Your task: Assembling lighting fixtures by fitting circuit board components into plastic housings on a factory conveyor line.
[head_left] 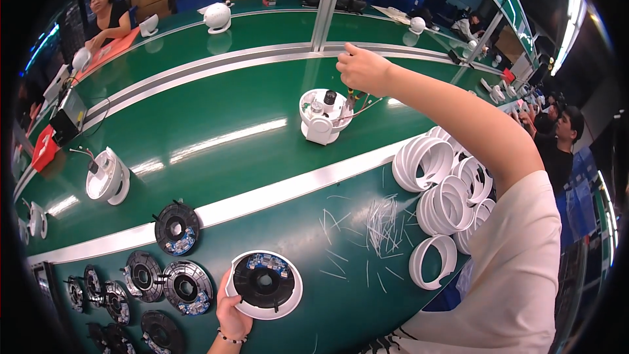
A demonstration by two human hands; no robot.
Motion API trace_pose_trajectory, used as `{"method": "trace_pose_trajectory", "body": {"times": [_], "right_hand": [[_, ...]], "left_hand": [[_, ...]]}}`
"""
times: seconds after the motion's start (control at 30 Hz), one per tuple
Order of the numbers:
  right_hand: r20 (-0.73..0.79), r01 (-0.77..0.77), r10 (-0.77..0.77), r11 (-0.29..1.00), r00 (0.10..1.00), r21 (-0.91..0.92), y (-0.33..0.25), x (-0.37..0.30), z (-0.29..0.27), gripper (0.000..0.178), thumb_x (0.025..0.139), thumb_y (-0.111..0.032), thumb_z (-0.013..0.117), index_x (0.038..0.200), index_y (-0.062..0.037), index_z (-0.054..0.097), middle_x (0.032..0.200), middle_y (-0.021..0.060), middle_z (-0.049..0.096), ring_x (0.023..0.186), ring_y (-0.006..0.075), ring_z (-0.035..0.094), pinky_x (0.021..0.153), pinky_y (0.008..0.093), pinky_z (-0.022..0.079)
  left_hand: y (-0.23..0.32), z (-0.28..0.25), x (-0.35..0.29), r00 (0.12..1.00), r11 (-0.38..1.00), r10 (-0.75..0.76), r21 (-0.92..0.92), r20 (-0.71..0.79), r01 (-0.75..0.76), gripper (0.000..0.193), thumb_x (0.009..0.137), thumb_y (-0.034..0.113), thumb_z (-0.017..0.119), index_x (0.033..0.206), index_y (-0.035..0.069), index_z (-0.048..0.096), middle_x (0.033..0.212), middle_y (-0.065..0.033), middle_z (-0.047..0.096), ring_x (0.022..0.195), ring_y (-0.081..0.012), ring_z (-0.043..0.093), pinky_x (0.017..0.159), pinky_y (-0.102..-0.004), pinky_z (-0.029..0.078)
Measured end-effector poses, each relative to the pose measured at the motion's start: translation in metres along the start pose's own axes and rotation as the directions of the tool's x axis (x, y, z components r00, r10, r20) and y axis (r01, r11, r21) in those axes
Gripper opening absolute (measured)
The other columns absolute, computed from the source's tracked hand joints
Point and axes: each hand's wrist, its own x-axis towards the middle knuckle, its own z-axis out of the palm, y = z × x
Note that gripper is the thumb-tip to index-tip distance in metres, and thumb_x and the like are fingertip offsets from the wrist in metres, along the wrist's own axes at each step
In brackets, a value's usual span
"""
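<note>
In my left hand, at the near edge of the bench, is a white round housing. A black disc with a blue circuit board sits inside its rim. Stretched out over the far bench, my right hand is closed, and what its fingers hold is hidden. Just below it stands a white round unit with a black lens-like part and loose wires. A thin dark and yellowish thing shows between that hand and the unit; its kind is unclear.
Several black discs with circuit boards lie at left. White rings are stacked at right beside scattered thin white strips. Another white unit stands far left. A metal post rises behind the belt; people sit beyond.
</note>
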Motion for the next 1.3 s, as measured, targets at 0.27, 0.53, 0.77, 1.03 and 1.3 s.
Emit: {"method": "trace_pose_trajectory", "body": {"times": [0.27,0.53,0.77,1.03,1.3], "right_hand": [[0.044,-0.018,0.017,1.0,0.999,0.019,-0.009,-0.004,0.014,0.016,0.061,-0.019,0.064,0.076,-0.0139,0.062,0.081,-0.0002,0.053,0.089,0.0158,0.047,0.087,0.0344,0.031],[0.373,-0.03,-0.064,0.97,0.926,0.241,-0.008,-0.014,-0.005,0.023,0.055,-0.018,0.07,0.076,-0.0137,0.064,0.08,0.0043,0.061,0.078,0.0201,0.059,0.061,0.0298,0.048],[0.543,-0.431,0.237,0.864,0.805,0.262,0.024,-0.037,-0.011,0.033,0.052,-0.019,0.069,0.082,-0.0085,0.064,0.084,0.0065,0.061,0.081,0.0201,0.06,0.062,0.0341,0.05],[0.202,-0.484,0.444,0.836,0.873,0.257,0.062,-0.035,-0.063,0.024,0.053,-0.016,0.066,0.074,-0.0053,0.062,0.076,0.0112,0.06,0.073,0.025,0.06,0.062,0.0336,0.049],[-0.405,-0.125,0.524,0.712,0.749,0.691,-0.015,-0.033,-0.159,0.036,0.054,-0.016,0.064,0.085,0.0,0.055,0.077,0.0133,0.053,0.076,0.0301,0.053,0.067,0.036,0.043]], "left_hand": [[0.001,0.004,-0.001,1.0,1.0,-0.007,0.006,0.002,0.007,0.065,0.06,0.014,0.043,0.12,-0.006,0.032,0.114,-0.0168,0.047,0.108,-0.0257,0.046,0.094,-0.034,0.034],[0.0,0.0,-0.001,1.0,1.0,-0.001,0.019,0.016,0.0,0.061,0.062,0.016,0.043,0.119,-0.004,0.035,0.114,-0.0142,0.048,0.107,-0.0246,0.045,0.094,-0.0333,0.033],[0.001,0.007,0.001,1.0,1.0,0.004,0.006,-0.006,-0.004,0.066,0.06,0.015,0.043,0.121,-0.008,0.031,0.114,-0.0177,0.047,0.107,-0.0261,0.046,0.093,-0.0336,0.035],[0.003,-0.005,-0.003,0.999,1.0,-0.017,0.011,0.051,0.016,0.064,0.061,0.008,0.045,0.122,-0.005,0.031,0.119,-0.0168,0.044,0.113,-0.0257,0.041,0.098,-0.0349,0.029],[0.002,-0.003,-0.001,0.97,0.974,0.162,0.131,0.182,-0.187,0.053,0.079,0.02,0.043,0.125,-0.003,0.028,0.119,-0.0143,0.042,0.111,-0.0206,0.042,0.094,-0.0303,0.032]]}}
